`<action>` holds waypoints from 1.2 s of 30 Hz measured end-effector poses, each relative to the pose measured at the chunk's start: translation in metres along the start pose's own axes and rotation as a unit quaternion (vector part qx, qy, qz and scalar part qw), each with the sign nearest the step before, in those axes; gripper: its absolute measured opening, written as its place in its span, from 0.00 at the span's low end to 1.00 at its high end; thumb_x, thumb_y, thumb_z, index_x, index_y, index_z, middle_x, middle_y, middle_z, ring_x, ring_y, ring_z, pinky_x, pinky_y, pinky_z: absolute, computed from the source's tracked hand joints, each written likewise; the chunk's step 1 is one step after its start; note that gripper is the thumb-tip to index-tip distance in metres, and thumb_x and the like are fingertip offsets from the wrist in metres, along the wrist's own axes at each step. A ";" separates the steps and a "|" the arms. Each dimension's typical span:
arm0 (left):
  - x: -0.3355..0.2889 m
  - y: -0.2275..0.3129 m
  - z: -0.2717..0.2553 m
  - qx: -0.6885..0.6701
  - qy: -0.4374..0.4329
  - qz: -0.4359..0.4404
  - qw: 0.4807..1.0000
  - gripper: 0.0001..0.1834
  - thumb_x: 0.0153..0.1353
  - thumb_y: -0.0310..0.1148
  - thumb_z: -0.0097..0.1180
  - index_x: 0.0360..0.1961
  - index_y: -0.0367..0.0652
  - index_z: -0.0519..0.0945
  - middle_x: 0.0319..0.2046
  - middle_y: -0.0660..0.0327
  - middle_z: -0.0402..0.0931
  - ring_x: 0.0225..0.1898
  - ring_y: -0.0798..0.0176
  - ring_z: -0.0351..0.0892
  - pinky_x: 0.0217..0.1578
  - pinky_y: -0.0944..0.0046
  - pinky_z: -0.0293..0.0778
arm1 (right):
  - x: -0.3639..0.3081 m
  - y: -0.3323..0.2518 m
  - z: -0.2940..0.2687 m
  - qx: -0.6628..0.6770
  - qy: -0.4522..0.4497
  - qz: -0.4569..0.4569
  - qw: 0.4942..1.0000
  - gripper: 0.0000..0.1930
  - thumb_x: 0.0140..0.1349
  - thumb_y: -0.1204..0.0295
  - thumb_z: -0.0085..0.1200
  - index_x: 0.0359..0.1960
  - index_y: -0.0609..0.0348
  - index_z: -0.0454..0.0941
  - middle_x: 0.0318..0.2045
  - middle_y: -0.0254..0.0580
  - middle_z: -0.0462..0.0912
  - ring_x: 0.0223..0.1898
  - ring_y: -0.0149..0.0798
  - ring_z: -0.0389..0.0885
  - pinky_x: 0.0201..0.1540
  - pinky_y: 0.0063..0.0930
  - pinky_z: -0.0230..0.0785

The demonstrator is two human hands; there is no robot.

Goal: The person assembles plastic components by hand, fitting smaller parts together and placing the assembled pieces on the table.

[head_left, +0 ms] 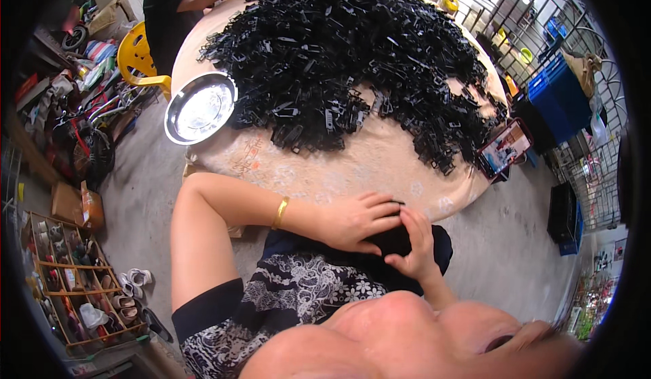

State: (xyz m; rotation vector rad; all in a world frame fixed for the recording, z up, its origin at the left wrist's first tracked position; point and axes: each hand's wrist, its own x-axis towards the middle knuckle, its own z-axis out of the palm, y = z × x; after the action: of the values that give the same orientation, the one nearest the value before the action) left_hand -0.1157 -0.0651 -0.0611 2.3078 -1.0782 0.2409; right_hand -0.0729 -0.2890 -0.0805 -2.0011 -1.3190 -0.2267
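Just off the near edge of the table, above my lap, my left hand and my right hand come together at the fingertips. A sliver of a small black piece shows where they meet. My fingers cover most of it, so its exact kind is hidden. Both hands are bent in a pinch around that spot, with dark cloth below them. A gold bracelet circles my left wrist. Beyond the hands, a large heap of black plastic clip-like pieces covers much of the round table.
The table has a pale cloth. A shiny metal basin sits at its left edge, a phone at its right. Another person is at the far left by a yellow chair. A shoe rack stands left; blue crates stand right.
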 end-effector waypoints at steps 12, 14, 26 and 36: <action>0.012 -0.001 -0.007 -0.060 -0.007 0.234 0.970 0.22 0.56 0.39 0.56 0.48 0.36 0.71 0.47 0.46 0.69 0.55 0.45 0.65 0.55 0.43 0.60 | 0.027 0.007 -0.032 0.087 0.107 0.028 0.990 0.07 0.60 0.72 0.51 0.34 0.64 0.76 0.22 0.45 0.78 0.24 0.38 0.77 0.29 0.27 0.69; -0.002 -0.014 -0.032 0.080 0.003 0.092 0.993 0.27 0.54 0.43 0.56 0.51 0.37 0.69 0.53 0.46 0.65 0.61 0.44 0.57 0.59 0.38 0.51 | 0.048 0.017 -0.039 0.076 0.115 -0.004 0.990 0.06 0.59 0.73 0.51 0.33 0.64 0.76 0.23 0.44 0.78 0.24 0.37 0.77 0.29 0.27 0.68; -0.004 -0.103 -0.066 0.301 0.051 -0.268 0.914 0.44 0.50 0.60 0.53 0.62 0.44 0.60 0.63 0.48 0.53 0.65 0.43 0.46 0.58 0.32 0.45 | 0.221 0.081 -0.015 -0.115 0.098 -0.065 0.986 0.11 0.52 0.73 0.56 0.38 0.62 0.76 0.36 0.46 0.79 0.39 0.48 0.76 0.42 0.35 0.70; 0.034 -0.128 -0.059 0.275 0.105 -0.222 0.930 0.42 0.49 0.60 0.54 0.59 0.44 0.64 0.60 0.45 0.57 0.64 0.45 0.51 0.58 0.32 0.47 | 0.272 0.134 0.012 -0.350 -0.029 0.061 0.934 0.10 0.46 0.67 0.60 0.27 0.59 0.77 0.32 0.44 0.75 0.37 0.46 0.78 0.38 0.38 0.72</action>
State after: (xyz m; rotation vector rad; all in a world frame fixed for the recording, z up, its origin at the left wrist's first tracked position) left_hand 0.0074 0.0117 -0.0540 2.8576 -0.3820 0.6572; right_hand 0.1647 -0.1121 -0.0152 -2.6860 -1.2450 -0.6568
